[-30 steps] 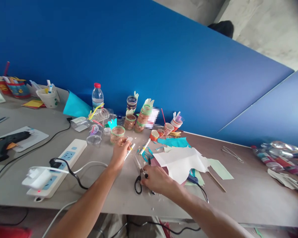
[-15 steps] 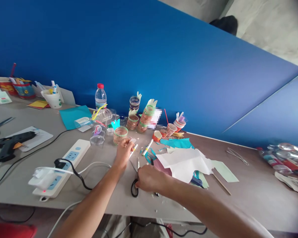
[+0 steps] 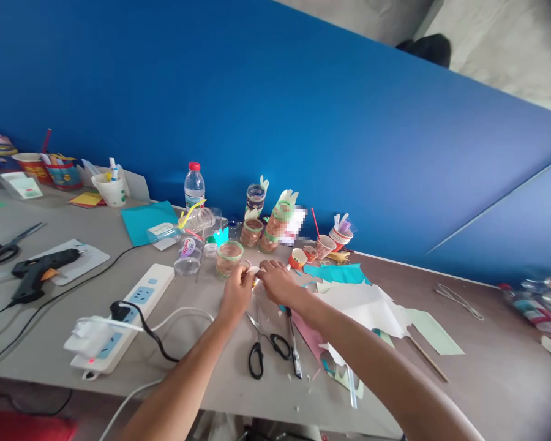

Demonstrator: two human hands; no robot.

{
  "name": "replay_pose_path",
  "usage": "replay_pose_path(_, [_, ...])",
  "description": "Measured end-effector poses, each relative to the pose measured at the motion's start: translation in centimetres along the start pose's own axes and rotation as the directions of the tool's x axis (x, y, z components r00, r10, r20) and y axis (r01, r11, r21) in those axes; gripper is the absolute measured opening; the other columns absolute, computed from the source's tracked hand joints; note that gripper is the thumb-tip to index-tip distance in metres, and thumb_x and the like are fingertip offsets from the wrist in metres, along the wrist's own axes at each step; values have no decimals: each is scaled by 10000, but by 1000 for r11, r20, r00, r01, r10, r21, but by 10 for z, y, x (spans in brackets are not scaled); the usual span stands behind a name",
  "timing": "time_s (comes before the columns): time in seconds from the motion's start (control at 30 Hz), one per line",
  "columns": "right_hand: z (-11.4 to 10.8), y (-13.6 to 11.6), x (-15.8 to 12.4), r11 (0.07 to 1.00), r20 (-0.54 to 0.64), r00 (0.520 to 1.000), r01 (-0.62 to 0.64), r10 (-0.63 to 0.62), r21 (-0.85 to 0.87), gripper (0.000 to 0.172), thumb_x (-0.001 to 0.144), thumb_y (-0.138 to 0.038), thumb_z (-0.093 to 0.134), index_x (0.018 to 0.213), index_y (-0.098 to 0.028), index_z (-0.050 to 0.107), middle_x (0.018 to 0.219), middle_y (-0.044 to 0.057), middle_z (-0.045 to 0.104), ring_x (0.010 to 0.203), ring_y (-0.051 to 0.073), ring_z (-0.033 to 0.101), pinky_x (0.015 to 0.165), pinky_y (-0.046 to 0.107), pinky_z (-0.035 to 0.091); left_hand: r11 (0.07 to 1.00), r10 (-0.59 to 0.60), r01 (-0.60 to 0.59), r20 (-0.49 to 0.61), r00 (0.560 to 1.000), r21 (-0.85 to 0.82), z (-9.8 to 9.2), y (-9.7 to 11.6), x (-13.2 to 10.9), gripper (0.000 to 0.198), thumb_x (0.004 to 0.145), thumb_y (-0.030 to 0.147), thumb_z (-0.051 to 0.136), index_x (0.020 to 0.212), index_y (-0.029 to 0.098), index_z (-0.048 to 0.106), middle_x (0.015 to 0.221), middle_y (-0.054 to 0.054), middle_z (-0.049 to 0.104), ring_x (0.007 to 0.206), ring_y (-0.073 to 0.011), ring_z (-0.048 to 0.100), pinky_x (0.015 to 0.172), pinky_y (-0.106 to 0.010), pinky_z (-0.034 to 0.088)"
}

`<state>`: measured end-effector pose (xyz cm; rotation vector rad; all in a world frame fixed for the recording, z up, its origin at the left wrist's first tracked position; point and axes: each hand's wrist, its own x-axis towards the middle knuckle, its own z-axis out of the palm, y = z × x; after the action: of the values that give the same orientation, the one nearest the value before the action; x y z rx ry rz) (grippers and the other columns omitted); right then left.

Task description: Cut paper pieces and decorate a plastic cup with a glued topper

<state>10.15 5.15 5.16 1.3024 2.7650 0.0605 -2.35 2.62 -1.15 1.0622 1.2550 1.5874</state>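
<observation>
My left hand (image 3: 239,288) is closed in a pinch on a small piece of pale paper (image 3: 254,269), which shows between my two hands. Right beside it, my right hand (image 3: 276,280) has its fingers curled down toward the paper; what they grip is hidden beneath them. Black-handled scissors (image 3: 270,336) lie on the table with their handles apart, just below my hands. A pen (image 3: 295,352) rests to their right. Behind my left hand stands a clear cup with a green rim (image 3: 230,257) and a blue paper cutout (image 3: 221,236).
A power strip (image 3: 131,318) with cables lies at the left, beyond it a glue gun (image 3: 43,269). White paper (image 3: 365,303) and scraps spread at the right. Cups, a bottle (image 3: 194,187) and decorated jars (image 3: 275,226) line the blue partition (image 3: 257,92).
My right hand has let go of the scissors, which now lie on the table, and has moved up to meet my left hand. The view has shifted slightly.
</observation>
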Motion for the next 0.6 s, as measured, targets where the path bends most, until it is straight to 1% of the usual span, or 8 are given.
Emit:
replay_pose_path(0.03, [7, 4, 6, 998, -33, 997, 65, -65, -20, 360, 854, -109, 508, 1181, -176, 645, 1221, 154, 588, 1149, 273, 518, 964, 410, 409, 1000, 15, -15, -1, 1000, 27, 0, 0, 0, 126, 754, 332, 615, 765, 208, 595, 644, 1, 599, 598, -151, 559, 576, -252, 441])
replay_pose_path(0.1, [20, 8, 15, 985, -54, 984, 169, -171, -39, 280, 880, -135, 499, 1097, -153, 675, 1150, 152, 617, 1164, 258, 483, 993, 397, 384, 994, 47, -46, -6, 999, 94, -1, -1, -1, 129, 777, 335, 588, 764, 207, 598, 671, -13, 611, 632, -164, 567, 607, -265, 443])
replay_pose_path(0.2, [27, 15, 21, 969, -51, 968, 246, -247, -30, 227, 893, -152, 495, 1005, -140, 692, 1057, 136, 649, 1160, 239, 469, 1013, 370, 352, 981, 71, -67, -15, 997, 184, -3, -1, 0, 117, 775, 316, 580, 739, 206, 597, 690, -22, 619, 674, -182, 568, 646, -279, 431])
replay_pose_path(0.27, [23, 23, 17, 960, -59, 958, 278, -280, -34, 209, 883, -149, 503, 982, -127, 686, 1028, 134, 652, 1104, 236, 500, 1002, 376, 343, 964, 95, -89, -10, 995, 250, -3, -1, 0, 96, 772, 295, 579, 732, 209, 582, 712, -26, 622, 710, -192, 573, 682, -287, 423])
replay_pose_path(0.37, [11, 37, 5, 957, -73, 954, 288, -290, -34, 210, 890, -137, 469, 969, -124, 663, 914, 110, 652, 915, 214, 556, 885, 355, 388, 902, 121, -129, 46, 992, 411, -3, 0, -3, 32, 796, 242, 547, 788, 216, 563, 777, -42, 632, 759, -206, 584, 703, -289, 401])
replay_pose_path(0.47, [2, 50, -10, 959, -91, 955, 283, -283, -9, 252, 926, -148, 413, 1026, -135, 644, 909, 95, 640, 840, 194, 552, 777, 311, 401, 845, 82, -123, 101, 992, 520, 0, 2, -10, 70, 832, 202, 497, 874, 225, 548, 683, -25, 599, 624, -204, 562, 618, -278, 354])
replay_pose_path(0.53, [-1, 56, -17, 954, -90, 950, 299, -299, -14, 272, 945, -158, 395, 1051, -143, 645, 907, 90, 638, 827, 190, 547, 765, 306, 399, 829, 63, -122, 127, 990, 546, 1, 4, -14, 73, 844, 202, 492, 893, 232, 537, 591, 4, 545, 536, -199, 525, 573, -271, 309])
replay_pose_path(0.6, [-3, 61, -22, 945, -71, 942, 324, -327, -49, 283, 960, -176, 387, 1039, -143, 657, 884, 90, 642, 815, 195, 546, 765, 314, 402, 804, 57, -143, 164, 985, 577, 3, 6, -17, 62, 849, 205, 496, 892, 241, 523, 562, 15, 517, 511, -200, 514, 554, -268, 273])
